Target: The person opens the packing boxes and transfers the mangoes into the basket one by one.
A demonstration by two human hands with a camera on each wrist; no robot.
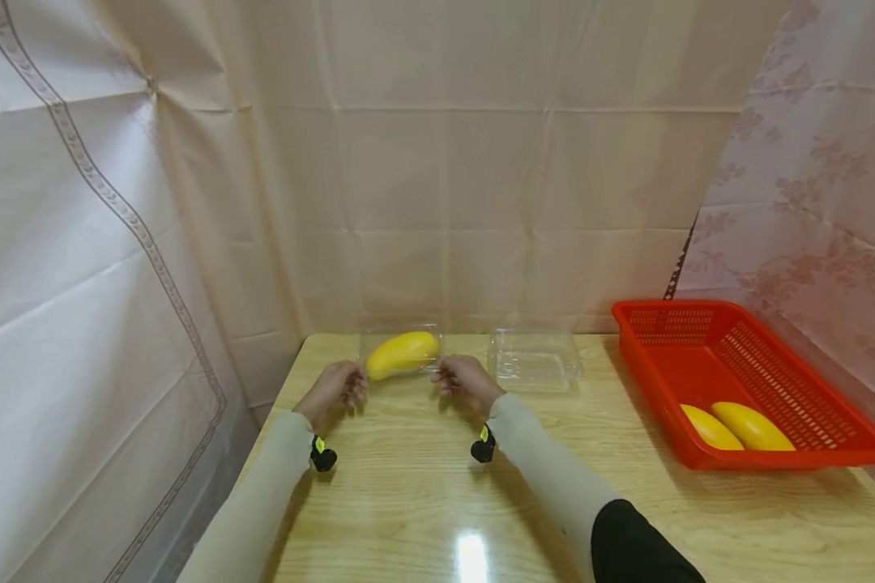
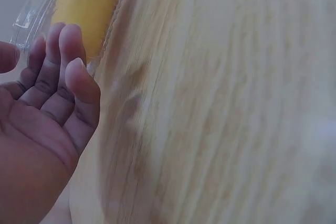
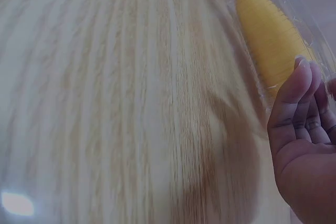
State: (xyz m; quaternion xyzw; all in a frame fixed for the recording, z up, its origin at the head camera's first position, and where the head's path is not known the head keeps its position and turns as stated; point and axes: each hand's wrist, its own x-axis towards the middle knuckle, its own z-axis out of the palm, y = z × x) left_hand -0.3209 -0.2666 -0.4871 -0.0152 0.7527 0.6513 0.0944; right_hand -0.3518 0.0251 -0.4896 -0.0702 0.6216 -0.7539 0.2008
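A yellow mango [image 1: 403,354] lies in a clear plastic box [image 1: 365,334] at the far side of the table. My left hand [image 1: 338,384] holds the box's near left corner between thumb and forefinger, its other fingers loosely bent. At the opposite near corner my right hand [image 1: 467,377] grips the edge in the same way. Both wrist views show the mango [image 2: 86,9] through the ridged plastic wall, with the fingertips close by it. Exact thumb contact is partly hidden in the right wrist view.
A second clear plastic box [image 1: 534,360] stands right of my right hand. Farther right, a red slotted basket [image 1: 671,389] holds two more mangoes [image 1: 753,427]. Beige cloth [image 1: 481,178] hangs along the table's back edge, and pale cloth [image 1: 80,283] on the left.
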